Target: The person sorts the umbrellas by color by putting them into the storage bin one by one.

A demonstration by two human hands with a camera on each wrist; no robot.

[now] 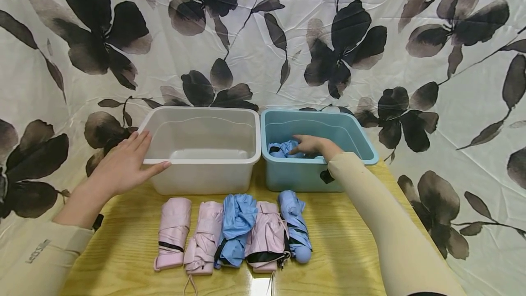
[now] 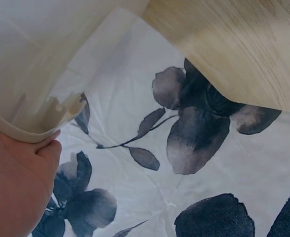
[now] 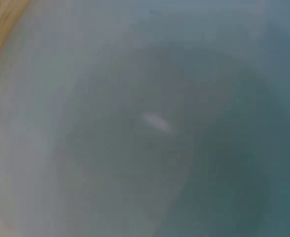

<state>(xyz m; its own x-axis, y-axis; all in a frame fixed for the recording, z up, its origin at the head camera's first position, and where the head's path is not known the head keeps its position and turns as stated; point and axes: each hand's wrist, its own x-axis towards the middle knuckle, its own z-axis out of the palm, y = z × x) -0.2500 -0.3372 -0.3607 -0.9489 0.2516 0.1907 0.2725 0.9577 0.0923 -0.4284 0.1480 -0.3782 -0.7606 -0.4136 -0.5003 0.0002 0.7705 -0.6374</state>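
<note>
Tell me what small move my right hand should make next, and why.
Probably lift your right hand out of the light-blue rectangular plastic bin, letting go of anything held: a blue folded fabric umbrella is already inside, right by that hand, though its grip is unclear. Two more blue folded umbrellas lie on the yellowish wooden table in front.

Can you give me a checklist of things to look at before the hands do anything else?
1. White bin and blue bin upright, side by side: ok.
2. Left hand on the white bin's rim: ok.
3. Blue umbrella inside the blue bin: ok.
4. Right hand free of that umbrella: cannot tell, fingers partly hidden.
5. Right hand out of the blue bin: not ok.
6. Five folded umbrellas lined up before the bins: ok, three pink, two blue.
</note>
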